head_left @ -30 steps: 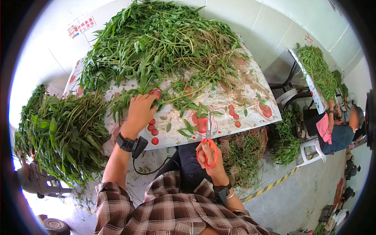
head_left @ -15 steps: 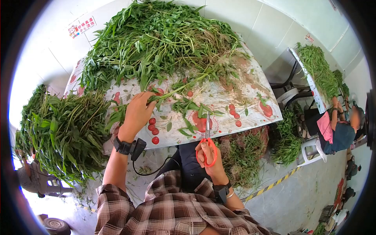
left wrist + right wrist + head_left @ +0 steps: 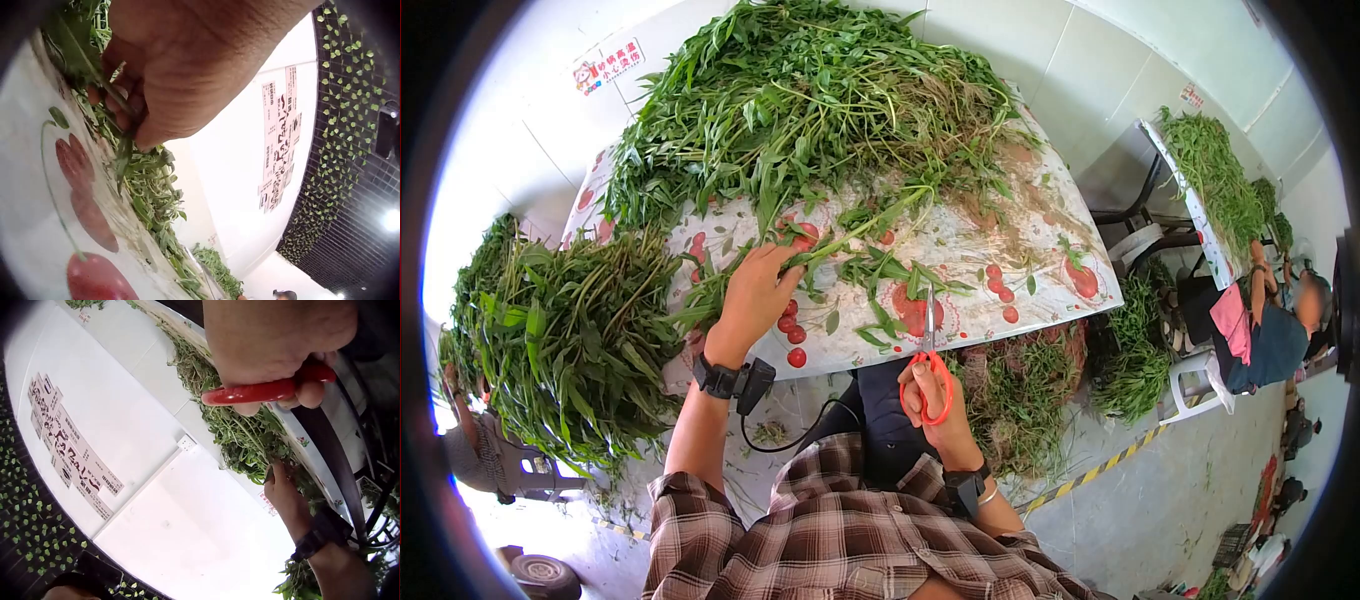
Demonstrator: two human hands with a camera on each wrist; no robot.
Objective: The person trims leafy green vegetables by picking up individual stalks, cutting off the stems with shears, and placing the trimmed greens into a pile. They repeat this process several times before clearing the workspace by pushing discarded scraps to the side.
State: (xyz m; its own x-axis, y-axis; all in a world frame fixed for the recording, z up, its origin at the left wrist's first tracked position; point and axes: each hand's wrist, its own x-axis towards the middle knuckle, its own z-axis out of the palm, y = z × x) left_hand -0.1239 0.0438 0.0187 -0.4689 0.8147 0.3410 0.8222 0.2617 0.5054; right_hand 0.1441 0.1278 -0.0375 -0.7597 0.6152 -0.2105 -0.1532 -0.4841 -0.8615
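My left hand holds a leafy green stem over the table's near left part; in the left wrist view the fingers of this hand curl round the stem. My right hand grips red-handled scissors at the table's front edge, with the blades pointing away from me and looking closed. The right wrist view shows the red handle against the hand. A large heap of leafy plants lies beyond the hands, with loose leaves between them.
Another plant pile stands at the left. The patterned tablecloth carries soil at the right. Cut plants lie below the table's right front edge, beside a white stool. A seated person works at a second table.
The stem in my left hand now lies more apart from the heap, slanting up to the right. The left hand has shifted slightly. My right hand with the scissors has hardly moved.
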